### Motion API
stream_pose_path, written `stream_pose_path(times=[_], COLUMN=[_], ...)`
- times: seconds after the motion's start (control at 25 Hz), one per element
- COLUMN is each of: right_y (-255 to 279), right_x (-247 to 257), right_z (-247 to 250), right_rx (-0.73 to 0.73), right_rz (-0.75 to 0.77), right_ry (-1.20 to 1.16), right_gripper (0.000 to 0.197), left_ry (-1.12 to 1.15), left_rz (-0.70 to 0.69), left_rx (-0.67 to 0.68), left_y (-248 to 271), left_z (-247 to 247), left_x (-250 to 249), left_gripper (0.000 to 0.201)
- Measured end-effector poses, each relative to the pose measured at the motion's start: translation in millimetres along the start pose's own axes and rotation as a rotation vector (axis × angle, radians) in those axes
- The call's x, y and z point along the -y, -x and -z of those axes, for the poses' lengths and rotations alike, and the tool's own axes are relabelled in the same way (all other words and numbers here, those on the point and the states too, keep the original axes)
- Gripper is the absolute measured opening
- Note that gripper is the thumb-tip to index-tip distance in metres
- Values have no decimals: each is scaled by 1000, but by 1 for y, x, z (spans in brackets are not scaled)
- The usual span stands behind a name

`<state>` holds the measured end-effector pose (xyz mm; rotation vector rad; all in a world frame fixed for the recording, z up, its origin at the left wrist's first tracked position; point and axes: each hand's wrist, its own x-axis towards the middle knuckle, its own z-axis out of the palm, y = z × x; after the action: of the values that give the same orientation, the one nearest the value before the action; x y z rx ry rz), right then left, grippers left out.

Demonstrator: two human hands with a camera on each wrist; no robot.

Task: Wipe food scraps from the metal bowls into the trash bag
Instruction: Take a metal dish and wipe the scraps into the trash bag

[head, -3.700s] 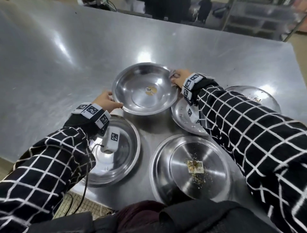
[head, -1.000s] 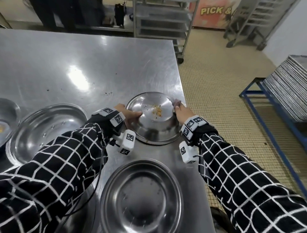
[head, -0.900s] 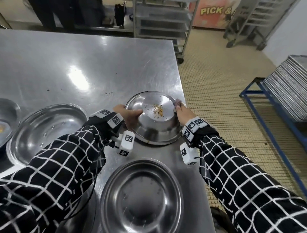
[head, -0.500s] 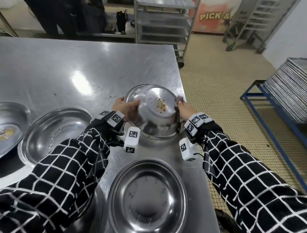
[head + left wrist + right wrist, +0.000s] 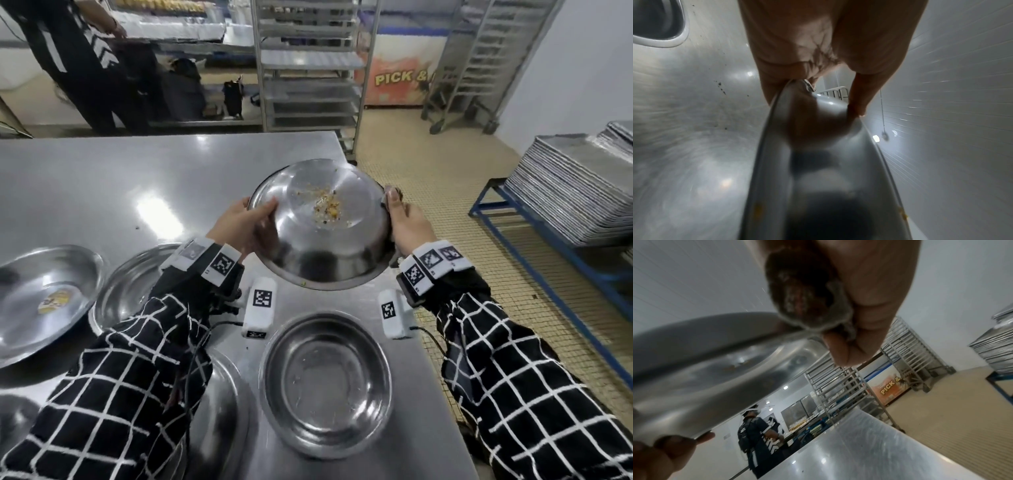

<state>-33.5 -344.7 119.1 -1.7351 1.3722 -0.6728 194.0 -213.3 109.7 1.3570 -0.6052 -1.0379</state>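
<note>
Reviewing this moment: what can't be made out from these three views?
- Trash bag: in no view.
- Left hand fingers under the lifted bowl: head view, hidden by the bowl; left wrist view blurred.
- Cloth in the right hand: mostly hidden by the fingers.
- Scraps: too small to identify.

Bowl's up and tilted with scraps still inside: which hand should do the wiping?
Right, probably. The right hand already pinches the cloth against the lifted bowl at its rim. The left hand has only a bare grip on the opposite rim, so it is better left steadying the bowl.
</note>
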Motion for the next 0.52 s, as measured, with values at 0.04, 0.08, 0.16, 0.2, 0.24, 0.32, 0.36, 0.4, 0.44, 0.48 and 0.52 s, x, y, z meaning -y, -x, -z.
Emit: stream_pose_path(times=[0.04, 0.08, 0.16, 0.2, 0.24, 0.32, 0.36, 0.4, 0.44, 0.48, 0.52], right_y=[15, 28, 65, 79, 98, 134, 151, 167, 183, 197, 207], right_x=[0, 0, -7, -11, -15, -25, -32, -39, -48, -58, -67], right_z=[7, 13, 28, 34, 44, 61, 70, 79, 89, 98, 105], right_rx=[-26, -44, -85, -90, -112, -164, -196, -228, -260, -296, -321], right_rz=[-4, -12, -59, -87, -114, -164, -196, -228, -258, -282, -307], right_ry=[5, 19, 29, 24, 20, 37, 49, 61, 65, 59, 52], right_gripper=[55, 58, 65, 66, 66, 63, 62, 61, 59, 57, 56], left_ry=[17, 23, 22, 32, 44, 55, 49, 40, 16, -11, -39], left_rz=[-12, -20, -30, -27, -15, 3, 14, 30, 45, 61, 75], left_rx=[33, 50, 98, 110, 134, 167, 182, 196, 220, 253, 279], left_y=[13, 24, 50, 58, 68, 87, 94, 102, 108, 115, 119], left_z=[-4, -7, -15, -19, -28, -45, -55, -65, -76, -88, -97], left_x=[-3, -4, -1, 2, 4, 13, 19, 25, 31, 37, 44], left_gripper=[24, 22, 17, 14, 12, 10, 11, 12, 16, 19, 23])
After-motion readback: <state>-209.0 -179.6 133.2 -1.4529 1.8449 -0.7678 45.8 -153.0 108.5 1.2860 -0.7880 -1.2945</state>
